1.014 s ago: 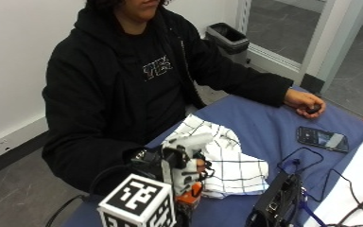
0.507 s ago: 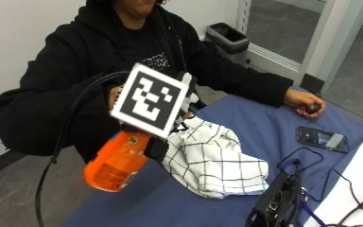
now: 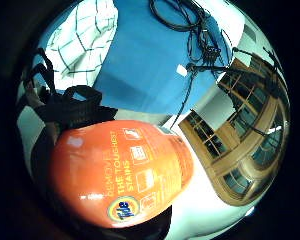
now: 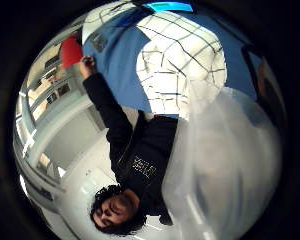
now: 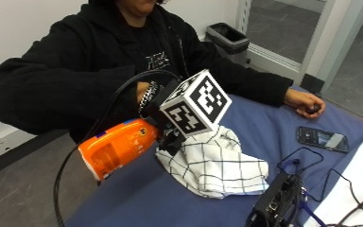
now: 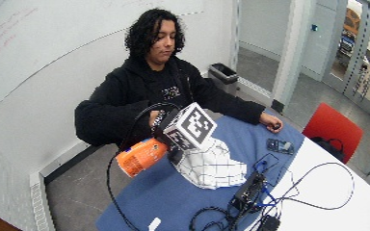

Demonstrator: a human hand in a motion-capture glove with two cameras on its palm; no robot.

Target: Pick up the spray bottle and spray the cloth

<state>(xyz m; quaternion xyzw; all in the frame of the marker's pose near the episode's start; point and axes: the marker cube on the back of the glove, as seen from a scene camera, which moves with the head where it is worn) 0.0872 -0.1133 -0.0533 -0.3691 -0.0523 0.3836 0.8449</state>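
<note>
The gloved right hand grips the orange spray bottle, lifted and tipped sideways just beside the checked cloth on the bench. Pick-up looks done; next, aim the nozzle clothward and squeeze.

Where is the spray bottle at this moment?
In the outside view the orange spray bottle is off the table, tipped on its side in the gloved right hand, just beside the checked cloth on the blue tabletop.

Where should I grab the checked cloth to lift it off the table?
Pinch the raised peak of the checked cloth from above, probably easiest. It lies bunched on the blue table, humped up near the orange spray bottle, so that fold stands clear of the surface.
</note>
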